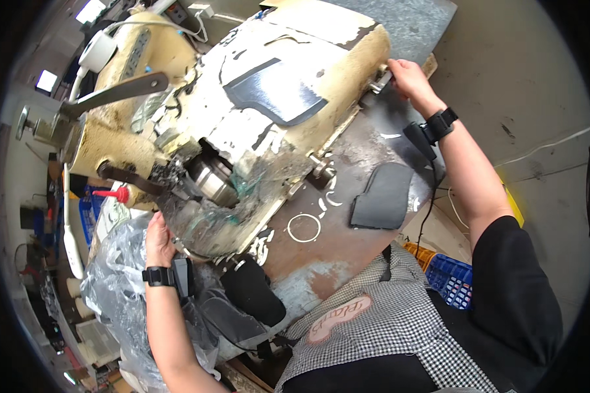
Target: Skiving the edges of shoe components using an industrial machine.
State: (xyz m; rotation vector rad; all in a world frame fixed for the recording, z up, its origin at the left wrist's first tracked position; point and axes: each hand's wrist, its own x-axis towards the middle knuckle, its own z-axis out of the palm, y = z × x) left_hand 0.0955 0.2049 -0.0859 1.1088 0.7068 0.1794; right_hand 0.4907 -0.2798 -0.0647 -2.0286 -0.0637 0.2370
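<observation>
Your left hand (158, 230) rests on the worn cream machine (242, 111) by a clear plastic bag (115, 275); its grip is hidden. Your right hand (406, 75) pinches a metal part (377, 84) at the machine's far end. A black piece (381, 196) lies on the rusty tabletop (308, 262). Blue crate (451, 278) below.

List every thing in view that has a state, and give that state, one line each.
Cream machine: paint badly chipped, body tilted in the picture.
Left hand: resting against the machine's lower left end.
Right hand: fingers closed on a small metal part at the machine's far right edge.
Dark cut piece: lying flat on the table, untouched.
White ring: lying flat, apart from both hands.
Plastic bag: crumpled beside the left hand.
</observation>
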